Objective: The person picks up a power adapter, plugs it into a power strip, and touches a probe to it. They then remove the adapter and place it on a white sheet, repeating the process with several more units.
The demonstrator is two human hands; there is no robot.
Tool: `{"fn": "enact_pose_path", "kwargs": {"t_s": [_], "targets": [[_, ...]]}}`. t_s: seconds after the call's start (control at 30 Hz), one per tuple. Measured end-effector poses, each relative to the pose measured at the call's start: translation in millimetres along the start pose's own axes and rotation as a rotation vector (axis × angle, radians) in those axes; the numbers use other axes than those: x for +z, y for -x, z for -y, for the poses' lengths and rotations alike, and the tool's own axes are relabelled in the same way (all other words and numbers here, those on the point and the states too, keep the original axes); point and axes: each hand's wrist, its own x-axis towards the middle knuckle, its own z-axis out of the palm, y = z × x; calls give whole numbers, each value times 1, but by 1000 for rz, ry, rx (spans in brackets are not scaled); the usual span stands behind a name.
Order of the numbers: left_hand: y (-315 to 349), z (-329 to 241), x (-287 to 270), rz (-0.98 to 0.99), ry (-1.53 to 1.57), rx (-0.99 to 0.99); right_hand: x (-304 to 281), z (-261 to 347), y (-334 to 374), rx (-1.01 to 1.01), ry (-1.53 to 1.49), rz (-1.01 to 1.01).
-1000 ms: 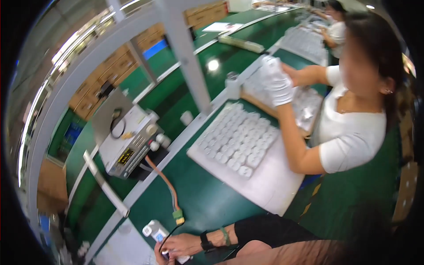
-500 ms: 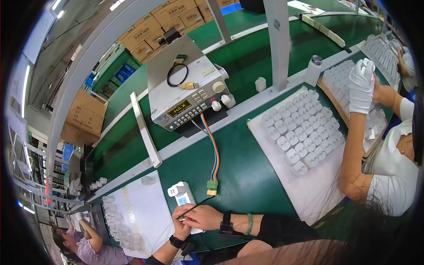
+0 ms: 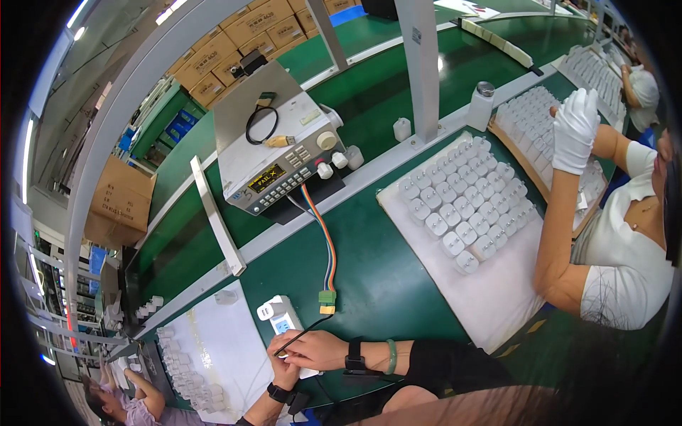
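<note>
My right hand (image 3: 317, 349) is closed over the near end of a white power strip (image 3: 278, 321), its fingertips meeting those of my left hand (image 3: 283, 369). A thin black cable (image 3: 307, 329) runs from a green and yellow connector (image 3: 327, 301) across my right fingers and ends at their tips. What sits between the fingertips is hidden. My left hand is closed too, pressed against the right from below. A white charger (image 3: 268, 310) is plugged into the strip's far end. Ribbon wires (image 3: 328, 248) link the connector to a grey tester (image 3: 278, 135) with a lit display.
At left, a white sheet (image 3: 231, 328) carries a row of white chargers (image 3: 181, 373). Many more chargers (image 3: 465, 199) stand on a pale board (image 3: 490, 305) at right. A co-worker's white-gloved hand (image 3: 574, 131) is beyond it. A metal post (image 3: 420, 71) rises behind.
The whole scene has shifted slightly left in the picture as my head turned. My hands keep nearly the same pose at the power strip. The co-worker's gloved hands have changed position.
</note>
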Motion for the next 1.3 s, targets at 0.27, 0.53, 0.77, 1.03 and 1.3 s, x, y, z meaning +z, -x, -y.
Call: {"fn": "enact_pose_path", "kwargs": {"t_s": [0.27,0.53,0.77,1.03,1.3], "targets": [[-2,1,-1,6,79,-11,1,0,1,18,27,38],[-5,-7,2,23,24,9,-1,4,2,53,-39,37],[-4,-5,0,3,-7,27,0,4,-1,57,4,56],[-13,-17,3,44,-20,62,-5,5,-2,84,-16,66],[-17,-27,4,58,-57,105,5,-4,5,173,-33,132]]}}
